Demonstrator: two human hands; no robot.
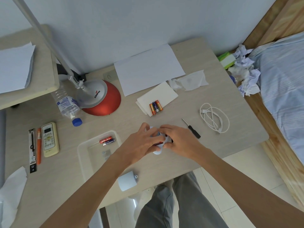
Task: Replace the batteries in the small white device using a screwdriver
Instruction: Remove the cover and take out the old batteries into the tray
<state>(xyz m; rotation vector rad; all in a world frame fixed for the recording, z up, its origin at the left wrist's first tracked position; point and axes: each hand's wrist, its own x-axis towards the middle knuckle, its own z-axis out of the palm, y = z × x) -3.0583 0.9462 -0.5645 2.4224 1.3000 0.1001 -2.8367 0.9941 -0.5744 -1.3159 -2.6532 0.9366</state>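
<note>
While both hands meet over the front of the desk (pixel 230 99), the small white device (pixel 158 151) sits between them, just above the tabletop. The left hand (pixel 139 140) wraps its curled fingers round the device's near side; the right hand (pixel 179 142) clamps it from the other side, fingertips pressing into the open back, where a bit of red battery casing shows. One screwdriver (pixel 191 128) lies loose just right of the right hand. Three batteries (pixel 156 107) lie side by side on a folded paper (pixel 158 94) farther back, and two more batteries (pixel 107 141) lie together in the clear tray (pixel 82 145) to the left. One white cover piece (pixel 127 181) rests near the desk's front edge. One coiled white cable (pixel 214 120) lies to the right, one remote (pixel 49 139) far left.
</note>
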